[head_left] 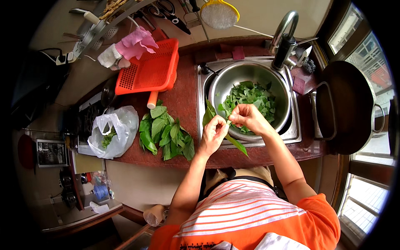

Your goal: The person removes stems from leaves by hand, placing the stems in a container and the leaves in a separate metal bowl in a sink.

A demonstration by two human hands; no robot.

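Over the front rim of a stainless steel bowl [215,93], my left hand [214,134] pinches a sprig of green leaves [238,144]. One leaf of it points up past my fingers and another hangs down over the sink's edge. Close beside it, my right hand [248,118] has thumb and forefinger pressed together on a piece of leaf at the same sprig. Torn green leaf pieces [250,97] lie in the bowl, partly hidden by my right hand. The bowl sits in the sink [293,131]. A pile of leafy stems [165,132] rests on the red countertop to the left.
A white plastic bag [120,134] with greens inside stands left of the leaf pile. Behind are an orange plastic basket [153,73] and pink cloth [134,42]. The faucet [282,34] rises behind the bowl. A large wok [347,106] leans at the right by the window.
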